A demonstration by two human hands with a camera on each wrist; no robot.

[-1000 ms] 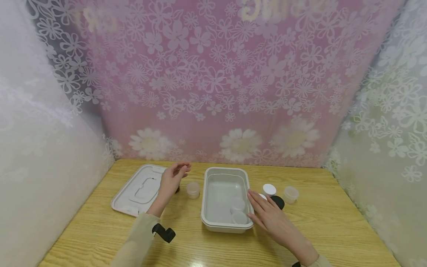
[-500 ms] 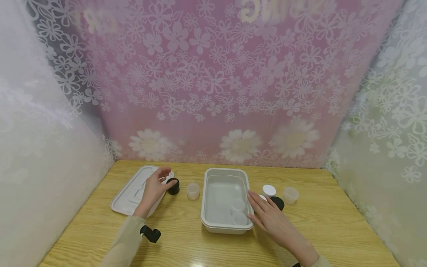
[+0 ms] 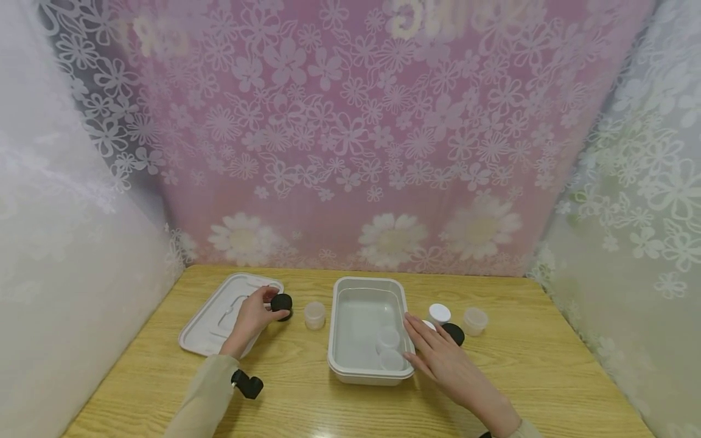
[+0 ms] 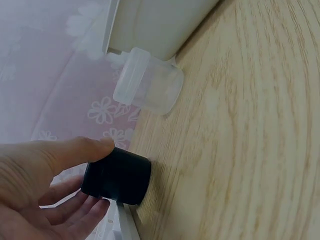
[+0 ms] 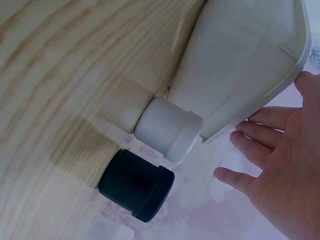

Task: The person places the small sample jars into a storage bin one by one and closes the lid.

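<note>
My left hand (image 3: 254,314) grips a small black jar (image 3: 282,306) beside the white lid. In the left wrist view the thumb lies on one side of the black jar (image 4: 120,176) and the fingers reach round the other, partly hidden; its base meets the table. My right hand (image 3: 445,363) rests its straight fingers on the right rim of a white plastic tub (image 3: 331,328). Two clear jars (image 3: 390,359) lie inside that tub. Close to this hand in the right wrist view stand a white jar (image 5: 167,129) and another black jar (image 5: 136,185).
A flat white lid (image 3: 199,334) lies at the left of the wooden table (image 3: 306,407). One clear jar (image 3: 314,316) stands between it and the tub. On the right are a white-capped jar (image 3: 440,314) and a clear jar (image 3: 475,320). A flowered curtain (image 3: 350,152) hangs behind.
My left hand has moved left and down to the black jar, and its fingers have closed round it. The right hand has stayed at the tub's rim.
</note>
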